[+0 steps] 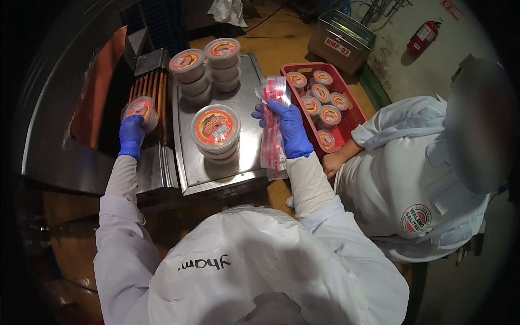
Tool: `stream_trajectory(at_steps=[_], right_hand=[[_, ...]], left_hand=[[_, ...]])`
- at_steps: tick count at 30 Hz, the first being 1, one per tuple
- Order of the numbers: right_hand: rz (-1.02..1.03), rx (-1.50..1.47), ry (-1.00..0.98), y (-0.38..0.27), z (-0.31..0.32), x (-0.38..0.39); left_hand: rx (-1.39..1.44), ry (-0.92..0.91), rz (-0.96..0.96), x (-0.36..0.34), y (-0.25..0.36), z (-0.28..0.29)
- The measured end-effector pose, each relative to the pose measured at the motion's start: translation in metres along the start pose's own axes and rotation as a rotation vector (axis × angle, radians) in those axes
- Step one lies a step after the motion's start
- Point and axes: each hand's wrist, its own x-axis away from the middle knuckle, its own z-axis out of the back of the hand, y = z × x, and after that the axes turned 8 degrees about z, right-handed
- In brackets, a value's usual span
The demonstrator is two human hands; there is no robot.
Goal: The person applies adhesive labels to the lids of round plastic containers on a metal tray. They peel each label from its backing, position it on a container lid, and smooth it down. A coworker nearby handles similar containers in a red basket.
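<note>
My left hand (131,131), in a blue glove, grips a round lidded plastic tub (142,108) with an orange and yellow label. The tub is over the orange rollers (162,97) at the machine's opening; whether it rests on them I cannot tell. In my gloved right hand (290,125) is a long strip of flat, clear plastic sleeves (272,154) with red print, held above the steel table's right edge. Between my hands, a stack of tubs (216,130) stands on the steel table (246,103). Farther back are two more stacks, a left one (189,73) and a right one (223,59).
A red crate (355,111) at the right holds several labelled tubs (319,93). A co-worker (401,162) in white stands beside it, one bare hand (336,161) near its rim. A steel bin (352,38) and a fire extinguisher (424,38) are farther back. The machine's metal housing (59,141) fills the left.
</note>
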Motion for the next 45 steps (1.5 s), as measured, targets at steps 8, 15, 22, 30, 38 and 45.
stream_trajectory(at_steps=[8, 15, 22, 30, 38, 45], right_hand=[[0.113, 0.022, 0.124, -0.002, 0.004, 0.000], [0.098, -0.076, 0.049, 0.006, 0.013, -0.037], [0.286, 0.699, -0.125, 0.000, 0.050, -0.080], [0.063, 0.432, -0.172, 0.034, 0.039, -0.058], [0.177, 0.513, -0.086, 0.072, 0.012, -0.095], [0.213, 0.639, -0.060, 0.089, 0.013, -0.101]], left_hand=[[-0.311, 0.042, -0.015, 0.001, 0.026, 0.020], [1.348, -0.555, 0.266, -0.034, 0.256, 0.078], [2.316, -1.116, 0.489, -0.065, 0.225, 0.031], [1.762, -0.670, 0.769, 0.022, 0.189, 0.040], [1.372, -0.453, 0.652, -0.025, 0.180, -0.024], [0.757, -0.358, 0.404, -0.039, 0.194, -0.016]])
